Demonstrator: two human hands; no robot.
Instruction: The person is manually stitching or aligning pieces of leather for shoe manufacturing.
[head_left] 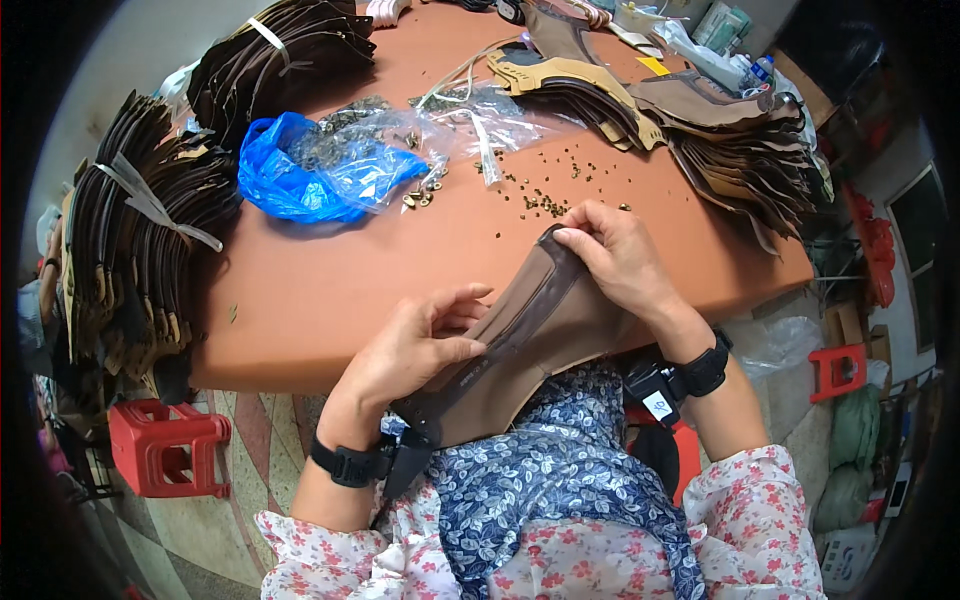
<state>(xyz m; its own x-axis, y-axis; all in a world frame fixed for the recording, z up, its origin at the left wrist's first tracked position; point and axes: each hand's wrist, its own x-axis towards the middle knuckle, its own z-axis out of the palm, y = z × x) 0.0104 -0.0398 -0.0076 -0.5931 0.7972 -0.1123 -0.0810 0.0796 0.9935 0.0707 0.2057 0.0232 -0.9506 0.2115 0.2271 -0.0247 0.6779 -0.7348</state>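
Observation:
A brown leather boot upper (535, 365), with a darker strip along one edge, is held tilted over my lap in front of the table edge. My right hand (628, 268) pinches its far top corner between thumb and fingers. Lower on the near-left edge, my left hand (400, 345) has its thumb on the dark strip and its fingers curled at the edge, partly hidden. Small dark metal eyelets (545, 205) lie scattered on the table just beyond the upper. Larger brass-coloured rings (420, 198) sit by an open blue plastic bag (300, 195).
The orange-brown table (290, 320) bears tied stacks of leather pieces at left (125, 240) and far left (275, 65). More leather stacks (745, 135) lie at the right. Red stools (170, 450) stand on the floor. A bottle (760, 72) stands at the far right.

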